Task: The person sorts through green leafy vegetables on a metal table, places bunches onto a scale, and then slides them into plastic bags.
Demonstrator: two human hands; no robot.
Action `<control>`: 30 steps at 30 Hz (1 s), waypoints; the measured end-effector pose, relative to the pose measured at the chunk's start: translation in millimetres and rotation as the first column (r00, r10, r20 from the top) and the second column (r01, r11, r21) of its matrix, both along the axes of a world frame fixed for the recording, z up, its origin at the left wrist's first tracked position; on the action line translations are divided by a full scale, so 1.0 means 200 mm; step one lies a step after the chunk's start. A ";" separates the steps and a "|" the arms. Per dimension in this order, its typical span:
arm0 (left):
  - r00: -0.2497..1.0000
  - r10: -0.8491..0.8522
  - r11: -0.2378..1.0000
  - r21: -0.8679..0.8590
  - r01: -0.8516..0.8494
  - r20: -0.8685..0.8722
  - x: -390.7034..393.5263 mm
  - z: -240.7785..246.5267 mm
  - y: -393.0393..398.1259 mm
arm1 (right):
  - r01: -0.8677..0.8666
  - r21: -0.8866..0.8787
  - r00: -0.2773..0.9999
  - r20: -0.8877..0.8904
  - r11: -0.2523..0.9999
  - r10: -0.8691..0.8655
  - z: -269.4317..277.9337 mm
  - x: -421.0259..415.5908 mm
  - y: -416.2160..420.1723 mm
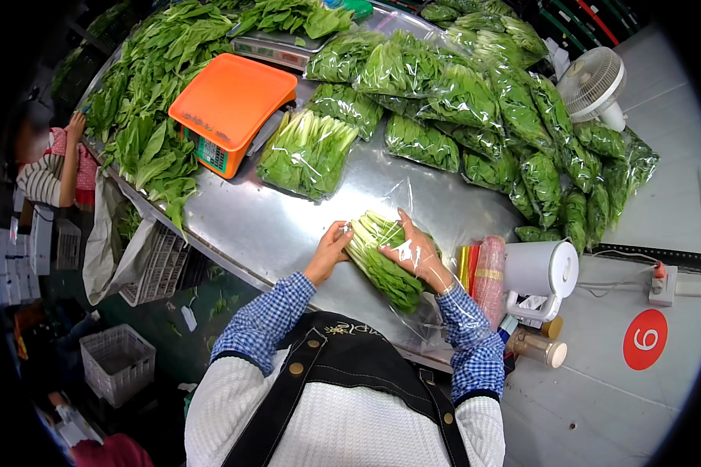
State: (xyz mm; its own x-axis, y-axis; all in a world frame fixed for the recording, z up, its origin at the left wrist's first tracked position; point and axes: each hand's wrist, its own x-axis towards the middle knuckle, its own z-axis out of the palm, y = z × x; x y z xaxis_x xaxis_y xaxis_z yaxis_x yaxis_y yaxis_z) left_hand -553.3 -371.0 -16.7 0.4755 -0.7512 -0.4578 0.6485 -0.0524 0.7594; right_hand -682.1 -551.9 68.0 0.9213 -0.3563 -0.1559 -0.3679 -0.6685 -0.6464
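A bunch of leafy greens (pixel 385 257) lies just above the steel table in front of me, its pale stems up and left, its leaves toward my body. My left hand (pixel 330 251) grips the stem end from the left. Across the bunch's right side rests my right hand (pixel 417 254), thumb and fingers around it. Clear plastic film (pixel 406 195) shines over the right hand and forearm; how far it encloses the bunch I cannot tell. Beyond my hands, a bagged bunch of greens (pixel 309 154) lies flat on the steel table (pixel 233 227).
An orange-topped scale (pixel 233 99) stands beside loose greens (pixel 152 87). Several bagged greens (pixel 461 105) are piled at the right. Film rolls (pixel 489 280), a white kettle (pixel 537 274) and a fan (pixel 593 82) stand right. Another person's arm (pixel 70 157) is at the left edge.
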 end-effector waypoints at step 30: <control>0.829 -0.118 0.946 0.316 -0.074 0.547 0.01 0.18 0.17 | 0.031 0.487 0.997 -0.078 0.873 0.008 0.00 -0.17 0.06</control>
